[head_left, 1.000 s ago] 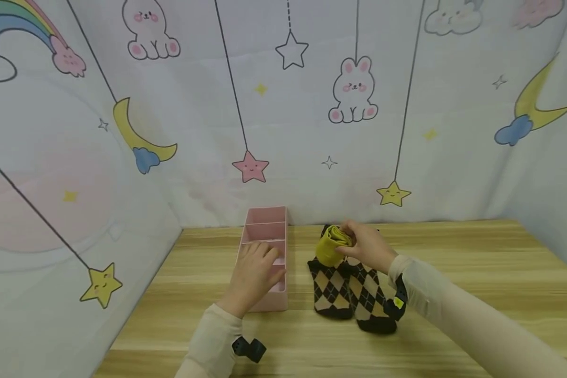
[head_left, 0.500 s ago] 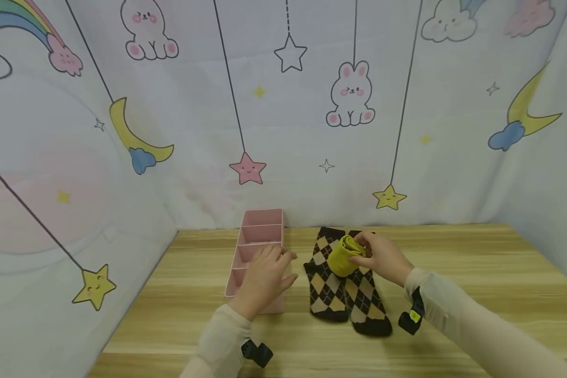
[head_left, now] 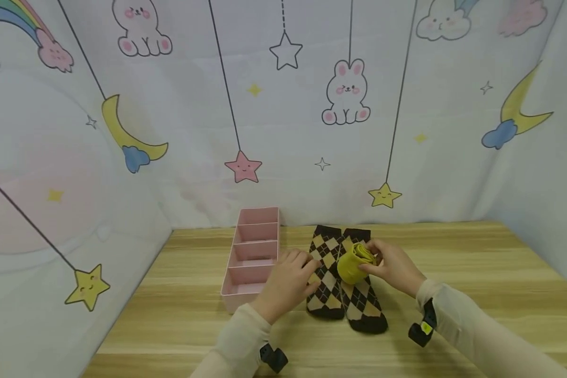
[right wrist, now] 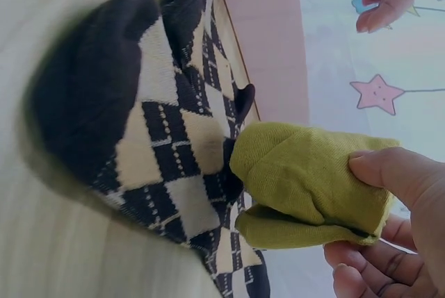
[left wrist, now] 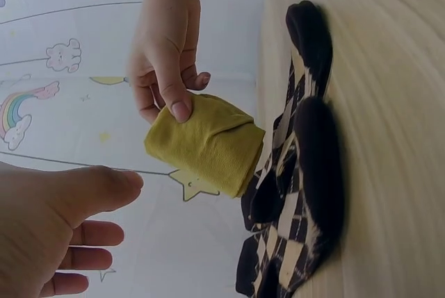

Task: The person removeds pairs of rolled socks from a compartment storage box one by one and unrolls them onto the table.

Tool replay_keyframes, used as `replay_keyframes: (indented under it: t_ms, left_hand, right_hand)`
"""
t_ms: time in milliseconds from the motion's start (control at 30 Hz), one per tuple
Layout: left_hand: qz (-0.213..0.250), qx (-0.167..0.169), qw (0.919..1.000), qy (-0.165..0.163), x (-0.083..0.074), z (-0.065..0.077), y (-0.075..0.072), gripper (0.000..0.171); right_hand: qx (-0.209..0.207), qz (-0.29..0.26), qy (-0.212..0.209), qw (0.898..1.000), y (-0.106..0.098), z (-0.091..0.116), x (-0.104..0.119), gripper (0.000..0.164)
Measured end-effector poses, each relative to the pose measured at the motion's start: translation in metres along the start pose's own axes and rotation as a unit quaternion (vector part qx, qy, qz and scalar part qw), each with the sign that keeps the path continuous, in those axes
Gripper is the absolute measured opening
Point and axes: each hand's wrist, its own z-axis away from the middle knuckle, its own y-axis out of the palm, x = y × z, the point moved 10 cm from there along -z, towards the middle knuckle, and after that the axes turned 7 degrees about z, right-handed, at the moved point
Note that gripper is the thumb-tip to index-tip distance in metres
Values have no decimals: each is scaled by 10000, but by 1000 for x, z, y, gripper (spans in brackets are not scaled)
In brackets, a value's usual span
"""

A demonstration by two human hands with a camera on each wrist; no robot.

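Note:
My right hand [head_left: 393,265] pinches a rolled-up yellow sock [head_left: 353,266] between thumb and fingers. In the right wrist view the roll [right wrist: 306,176] shows its ribbed knit and folded layers, with my thumb on top and fingers beneath. It is held over a pair of black, tan and grey argyle socks [head_left: 366,302] laid side by side on the table, toes toward me. Just left of the argyle socks is my left hand [head_left: 285,286], fingers relaxed and holding nothing; in the left wrist view its thumb [left wrist: 104,190] points toward the yellow roll, with a gap between.
Left of the argyle socks stands a pink divided box [head_left: 236,302] with several compartments, partly hidden by my left hand. The wood-grain table [head_left: 477,273] runs back to a white curtain [head_left: 302,131] printed with rabbits, stars and moons. Dark cameras are strapped to both wrists.
My right hand has moved right and slightly toward me with the rolled yellow sock. My left hand has left its place over the pink box and moved right, beside the argyle socks.

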Motion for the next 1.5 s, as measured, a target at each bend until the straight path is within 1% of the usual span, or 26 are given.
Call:
replay_keyframes:
  t_ms: [167, 400, 600, 733, 933, 1067, 1200, 1267, 1400, 1500]
  left_hand:
    - [-20, 108, 9999, 98, -11, -5, 9, 35]
    - [-254, 361, 9987, 259, -25, -11, 20, 33]
    - [-114, 507, 9980, 358, -37, -15, 30, 32]
    - [22, 507, 9977, 445, -46, -19, 36, 32]
    - [109, 824, 9948, 582, -65, -29, 51, 31]
    - [184, 783, 9952, 553, -76, -36, 60, 29]
    - [161, 784, 9959, 421, -84, -41, 72, 30]
    - [174, 841, 9956, 385, -87, -42, 79, 32]
    - [352, 1072, 9931, 320, -92, -42, 93, 35]
    - [496, 1195, 9912, 278, -93, -41, 100, 37]
  right_hand:
    - [-51, -85, 154, 9998, -4, 9, -11, 40]
    - [-127, -100, 343, 9993, -10, 26, -21, 40]
    - [55, -162, 672, 9976, -6, 40, -33, 43]
    - [30, -114, 821, 9966, -5, 48, -40, 42]
    - [15, -50, 1052, 9944, -7, 59, -53, 43]
    - [119, -9, 1262, 9919, -7, 64, -60, 44]
    - [196, 25, 1417, 9897, -7, 69, -68, 47]
    - [247, 43, 1463, 9889, -6, 72, -71, 48]
    - [346, 83, 1505, 9880, -6, 75, -76, 50]
    - [453, 83, 1490, 9878, -6, 77, -79, 50]
